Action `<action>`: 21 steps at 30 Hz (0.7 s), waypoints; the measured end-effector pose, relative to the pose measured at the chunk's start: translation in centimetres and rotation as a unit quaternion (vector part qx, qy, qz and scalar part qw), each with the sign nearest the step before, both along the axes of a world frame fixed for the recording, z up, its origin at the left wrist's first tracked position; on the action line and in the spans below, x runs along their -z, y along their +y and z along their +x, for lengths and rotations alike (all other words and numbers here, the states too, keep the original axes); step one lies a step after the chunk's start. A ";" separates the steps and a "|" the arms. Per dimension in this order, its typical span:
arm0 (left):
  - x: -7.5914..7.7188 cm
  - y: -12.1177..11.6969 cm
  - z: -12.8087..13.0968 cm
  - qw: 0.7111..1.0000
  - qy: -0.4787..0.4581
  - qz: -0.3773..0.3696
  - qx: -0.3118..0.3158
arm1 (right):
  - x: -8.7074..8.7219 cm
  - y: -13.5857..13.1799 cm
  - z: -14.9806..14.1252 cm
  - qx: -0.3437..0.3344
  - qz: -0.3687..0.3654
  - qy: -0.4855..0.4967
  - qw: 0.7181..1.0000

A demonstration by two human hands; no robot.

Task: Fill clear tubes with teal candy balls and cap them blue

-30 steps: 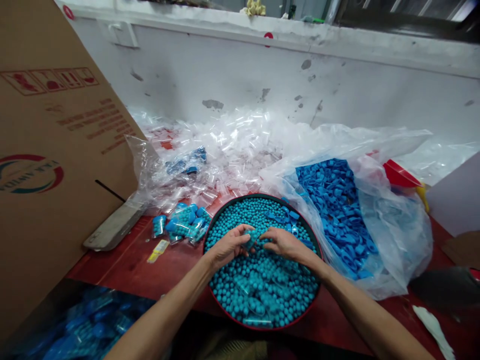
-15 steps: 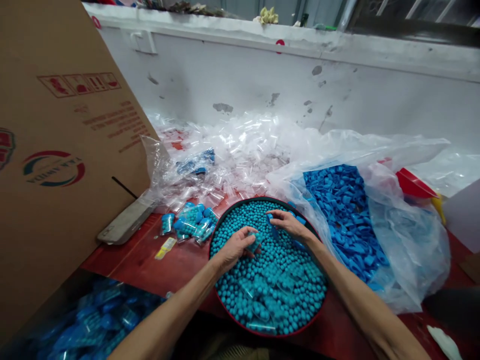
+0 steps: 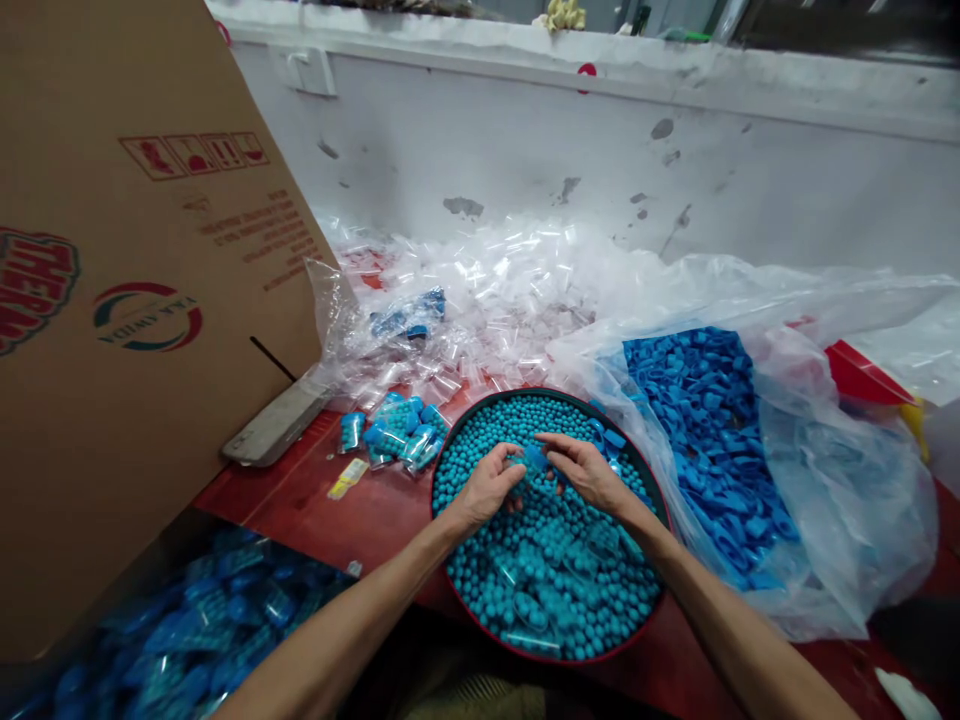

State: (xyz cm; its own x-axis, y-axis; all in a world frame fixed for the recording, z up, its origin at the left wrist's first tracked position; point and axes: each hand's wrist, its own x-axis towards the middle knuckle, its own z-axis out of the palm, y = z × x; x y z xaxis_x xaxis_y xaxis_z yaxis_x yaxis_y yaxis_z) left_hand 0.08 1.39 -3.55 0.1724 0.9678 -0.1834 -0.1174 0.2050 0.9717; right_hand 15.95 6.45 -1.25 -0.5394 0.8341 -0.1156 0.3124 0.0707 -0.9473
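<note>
Both hands meet above a round tub [image 3: 663, 490] full of small teal balls [image 3: 487, 425]. My left hand [image 3: 489, 486] is closed round a small clear container with teal balls, mostly hidden by the fingers. Against its top, my right hand [image 3: 586, 472] pinches a blue cap [image 3: 535, 458]; whether the cap is seated I cannot tell. Clear empty containers [image 3: 529, 612] lie on the balls at the tub's near side. A few loose blue caps [image 3: 613, 438] rest by the tub's right rim.
Capped, filled containers [image 3: 397, 428] sit left of the tub on the red table [image 3: 292, 510]. Behind is a heap of clear containers [image 3: 517, 290]. A plastic bag [image 3: 832, 500] of blue caps [image 3: 697, 420] lies right. A cardboard box [image 3: 165, 400] stands left, above more filled containers [image 3: 217, 620].
My right hand has brought the blue cap left and down to the container in my left hand. The hands are now together, and the view has shifted slightly.
</note>
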 end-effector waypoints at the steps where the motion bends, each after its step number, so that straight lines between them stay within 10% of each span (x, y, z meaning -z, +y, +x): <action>1: 0.0 0.0 0.1 1.000 0.002 0.005 0.003 | -0.2 -0.2 0.0 -0.002 0.018 -0.008 1.000; 6: -0.3 -0.1 0.2 1.000 0.006 0.012 -0.005 | -1.0 -1.2 -0.4 -0.029 0.171 -0.054 0.983; 12: -0.3 -0.3 0.1 1.000 0.001 0.007 0.019 | -0.3 -1.0 -0.5 0.057 0.018 -0.017 0.998; 17: 0.2 -0.5 0.2 1.000 0.016 0.009 0.003 | -0.6 -1.2 -0.1 -0.010 0.153 -0.055 0.987; 21: 0.2 -0.5 0.2 1.000 0.011 0.012 0.010 | -0.4 -1.1 0.3 -0.013 0.100 -0.042 0.994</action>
